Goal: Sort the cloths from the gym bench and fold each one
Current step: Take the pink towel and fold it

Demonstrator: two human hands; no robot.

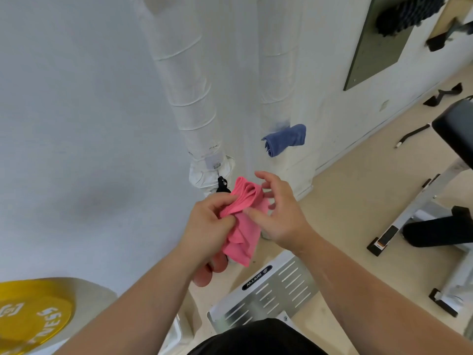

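A pink cloth (243,226) hangs bunched in mid-air in front of me, its upper folds sticking up and its lower part drooping. My left hand (207,226) grips it from the left, thumb and fingers pinched on the gathered folds. My right hand (279,213) is at the cloth's right side with fingers spread and loosely bent, the thumb touching the fabric. A blue cloth (285,139) sits rolled on a white ledge by the wall, beyond my hands. The black padded gym bench (455,129) shows at the right edge.
White wrapped pipes (194,98) run down the wall ahead. A yellow weight plate (30,319) lies at lower left. A slotted metal plate (268,290) is below my hands. The bench's metal frame (422,206) and black straps (445,94) occupy the beige floor at right.
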